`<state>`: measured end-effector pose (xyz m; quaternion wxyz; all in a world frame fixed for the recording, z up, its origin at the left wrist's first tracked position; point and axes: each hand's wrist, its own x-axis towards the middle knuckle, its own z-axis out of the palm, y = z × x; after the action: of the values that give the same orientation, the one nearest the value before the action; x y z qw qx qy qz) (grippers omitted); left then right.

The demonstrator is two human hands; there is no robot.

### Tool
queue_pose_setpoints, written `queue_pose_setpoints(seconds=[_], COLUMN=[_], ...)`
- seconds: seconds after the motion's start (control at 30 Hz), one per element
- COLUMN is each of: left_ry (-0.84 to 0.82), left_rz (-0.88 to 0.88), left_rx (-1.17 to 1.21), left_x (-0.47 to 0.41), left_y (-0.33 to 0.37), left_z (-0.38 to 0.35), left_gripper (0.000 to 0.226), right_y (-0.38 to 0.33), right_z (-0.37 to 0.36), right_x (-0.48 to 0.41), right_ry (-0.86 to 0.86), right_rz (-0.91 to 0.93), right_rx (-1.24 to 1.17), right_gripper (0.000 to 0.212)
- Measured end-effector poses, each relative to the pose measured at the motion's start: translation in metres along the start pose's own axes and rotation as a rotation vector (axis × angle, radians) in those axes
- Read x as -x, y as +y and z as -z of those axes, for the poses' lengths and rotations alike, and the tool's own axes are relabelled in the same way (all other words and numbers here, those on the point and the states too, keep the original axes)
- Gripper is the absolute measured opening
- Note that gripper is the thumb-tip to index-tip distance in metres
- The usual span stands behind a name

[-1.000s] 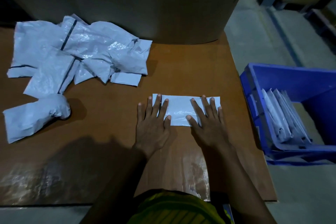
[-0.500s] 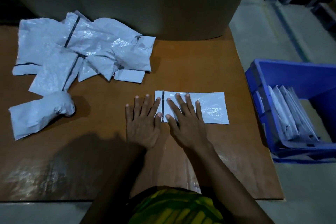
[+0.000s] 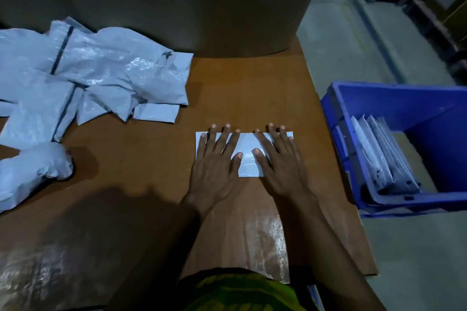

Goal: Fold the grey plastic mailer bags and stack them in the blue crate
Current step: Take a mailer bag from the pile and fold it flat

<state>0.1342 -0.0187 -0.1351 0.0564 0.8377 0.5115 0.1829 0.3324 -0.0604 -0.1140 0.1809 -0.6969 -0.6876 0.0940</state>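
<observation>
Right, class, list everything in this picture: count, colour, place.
folded mailer bag: one, grey, mid-table, under both hands
loose mailer bags: several, grey, heaped far left
bulging bag: one, grey, left edge
stacked bags: several, grey, inside crate
crate: one, blue, right of table
table: one, brown, centre
cardboard box: one, brown, at table's far edge
left hand: one, flat on folded mailer bag
right hand: one, flat on folded mailer bag

You will find nothing to read here: no text, label, brand or number is legible. The grey mailer bags (image 3: 106, 70) at ten o'clock on the worktop (image 3: 252, 88) carry only plain dark stripes. The folded mailer (image 3: 249, 159) at centre shows only glare, and the blue crate (image 3: 394, 98) at three o'clock has plain walls.
</observation>
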Motion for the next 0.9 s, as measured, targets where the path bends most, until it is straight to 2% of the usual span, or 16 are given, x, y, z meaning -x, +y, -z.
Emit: queue_pose_setpoints(seconds=[0.2,0.57,0.77,0.9], left_ry=[-0.004,-0.001,-0.041,0.011], left_rz=[0.036,0.073,0.015,0.094], left_rx=[-0.045,-0.073,-0.042,-0.004], left_x=[-0.004,-0.004,-0.005,0.001], left_y=[0.000,0.000,-0.007,-0.007], left_z=[-0.007,-0.010,-0.005,0.001], left_gripper=[0.056,0.055,0.057,0.053], right_y=[-0.001,-0.004,-0.006,-0.029], right_z=[-0.008,-0.009,-0.001,0.000], right_x=[-0.007,-0.010,-0.015,-0.022], right_ry=[0.048,0.037,-0.040,0.085], right_rz=[-0.026,-0.081,-0.080,-0.030], right_rx=[0.146,0.114,0.076,0.031], right_gripper=[0.057,0.057,0.062,0.045])
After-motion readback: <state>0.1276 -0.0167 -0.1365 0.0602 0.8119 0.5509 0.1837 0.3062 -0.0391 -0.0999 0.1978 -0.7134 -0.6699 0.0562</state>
